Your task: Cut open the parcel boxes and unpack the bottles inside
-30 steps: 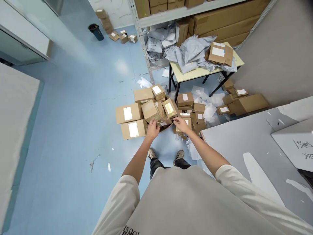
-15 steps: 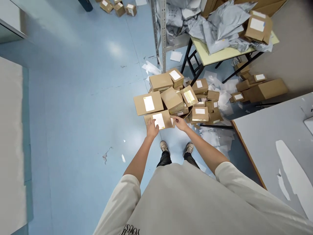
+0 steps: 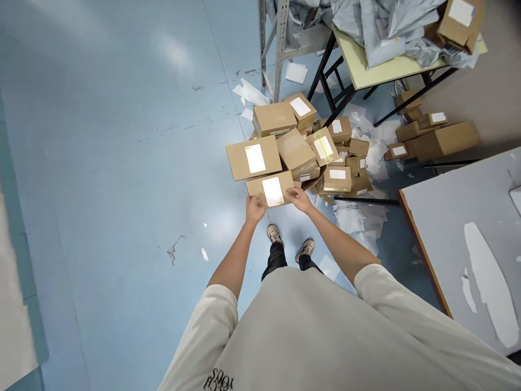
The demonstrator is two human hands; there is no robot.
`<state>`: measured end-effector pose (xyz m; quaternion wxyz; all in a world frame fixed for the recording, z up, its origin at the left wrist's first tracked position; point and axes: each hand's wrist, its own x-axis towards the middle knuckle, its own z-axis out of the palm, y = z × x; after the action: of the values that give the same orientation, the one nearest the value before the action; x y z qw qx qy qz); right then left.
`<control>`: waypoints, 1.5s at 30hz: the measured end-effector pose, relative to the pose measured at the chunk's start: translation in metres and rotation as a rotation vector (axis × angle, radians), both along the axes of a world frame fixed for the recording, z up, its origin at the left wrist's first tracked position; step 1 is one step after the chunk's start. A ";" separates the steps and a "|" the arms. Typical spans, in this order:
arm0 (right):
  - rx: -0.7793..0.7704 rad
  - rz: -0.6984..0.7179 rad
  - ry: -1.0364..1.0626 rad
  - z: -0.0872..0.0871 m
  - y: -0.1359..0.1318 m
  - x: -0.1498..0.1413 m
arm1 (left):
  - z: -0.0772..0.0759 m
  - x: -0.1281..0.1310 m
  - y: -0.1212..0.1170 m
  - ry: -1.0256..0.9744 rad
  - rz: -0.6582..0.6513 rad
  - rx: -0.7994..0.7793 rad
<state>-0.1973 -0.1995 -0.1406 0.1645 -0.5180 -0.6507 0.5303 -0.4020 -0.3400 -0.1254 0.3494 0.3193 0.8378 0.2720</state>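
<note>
A heap of brown cardboard boxes [image 3: 295,149] with white labels lies on the blue floor in front of my feet. Both hands grip the nearest box [image 3: 271,190], a flat one with a white label on top. My left hand [image 3: 254,209] is closed on its near left edge. My right hand [image 3: 300,199] is closed on its near right corner. Behind this box lies a larger labelled box [image 3: 253,158].
A yellow-topped table [image 3: 366,73] piled with grey mailer bags stands behind the heap, next to a metal shelf leg [image 3: 280,49]. More boxes [image 3: 431,138] lie on the right. A grey work surface [image 3: 468,239] is at my right. Paper scraps litter the floor.
My hands moved from the small boxes in the heap to the front labelled box and took hold of it. The view has tilted down and the box sits a little nearer my feet.
</note>
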 end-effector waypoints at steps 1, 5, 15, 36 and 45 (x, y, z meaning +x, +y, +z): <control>0.000 -0.010 -0.003 0.003 -0.002 0.000 | 0.001 0.000 -0.001 0.013 0.000 0.001; 0.000 -0.015 -0.008 0.018 -0.009 0.006 | 0.012 0.000 -0.008 0.049 0.005 0.011; 0.080 -0.072 0.014 0.059 -0.021 0.037 | 0.063 0.033 -0.008 0.196 -0.024 0.038; 0.560 -0.578 -0.277 0.189 0.017 0.418 | 0.187 0.389 0.151 0.364 -0.610 0.364; 0.472 -0.813 -0.356 0.203 -0.016 0.614 | 0.198 0.594 0.194 0.262 -0.892 0.407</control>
<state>0.4167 -0.2157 0.0624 0.3567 -0.7608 -0.5165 0.1651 0.1925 -0.1462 0.0726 0.2545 0.7390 0.5868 0.2117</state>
